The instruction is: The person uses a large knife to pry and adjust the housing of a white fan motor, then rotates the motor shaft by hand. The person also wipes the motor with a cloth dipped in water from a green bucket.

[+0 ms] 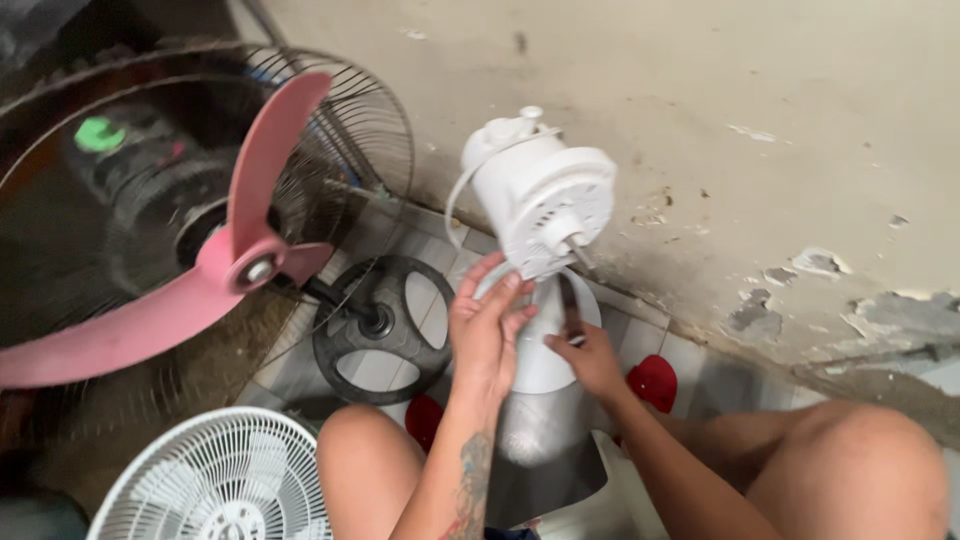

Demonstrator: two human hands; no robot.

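Note:
A white fan motor housing (540, 190) with a bare shaft stands tilted on a white stand (545, 350) between my knees. My left hand (488, 325) rests against the stand just under the housing, fingers spread and touching it. A dark screwdriver (568, 300) is gripped in my right hand (592, 358), its tip pointing up toward the underside of the housing. A white cord (455, 195) loops off the housing's left side.
A fan with pink blades (215, 250) in a black wire guard stands at left on a black round base (385, 325). A white fan grille (215, 480) lies at the bottom left. Red sandals (655, 380) sit on the tiled floor. A peeling wall (750, 150) rises behind.

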